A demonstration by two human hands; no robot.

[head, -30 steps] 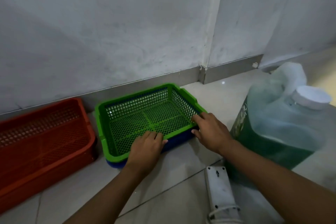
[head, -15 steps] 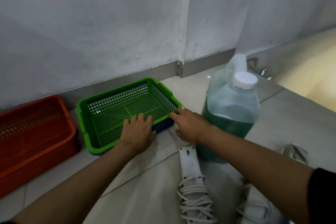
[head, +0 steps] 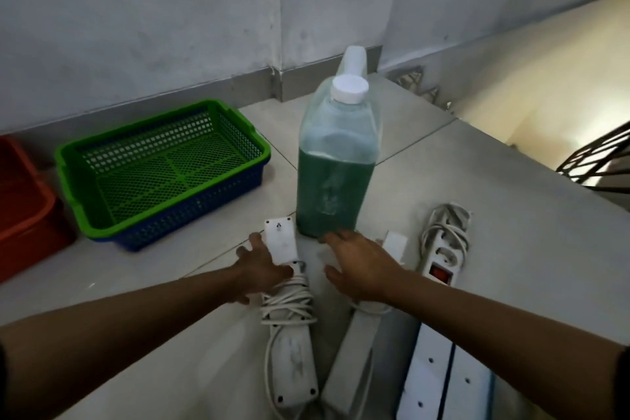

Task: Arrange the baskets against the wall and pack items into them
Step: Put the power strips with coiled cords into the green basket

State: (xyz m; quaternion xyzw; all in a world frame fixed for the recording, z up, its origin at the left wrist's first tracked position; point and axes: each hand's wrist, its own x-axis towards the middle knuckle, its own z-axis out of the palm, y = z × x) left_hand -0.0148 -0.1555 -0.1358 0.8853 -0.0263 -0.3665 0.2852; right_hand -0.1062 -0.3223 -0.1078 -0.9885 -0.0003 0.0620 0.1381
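Note:
A green mesh basket [head: 68, 181] sits nested in a blue basket [head: 191, 215] on the floor near the wall, with a red basket [head: 20, 201] to its left. Both baskets in full view hold nothing. My left hand [head: 262, 269] lies with fingers spread against a white power strip [head: 281, 240] that has its cord wound round it. Fingers apart, my right hand [head: 361, 266] hovers over a second white power strip [head: 358, 351], just in front of a large jug of green liquid [head: 334, 174].
A third power strip [head: 443, 259] with a red switch lies to the right, and flat white socket bars [head: 443, 372] lie at the lower right. A floor edge and a dark railing [head: 596, 164] are at the far right. The wall and skirting run behind the baskets.
Both hands have left the green basket's front rim and drawn back toward me, down to the power strips. The view has swung right and back, showing the jug and strips.

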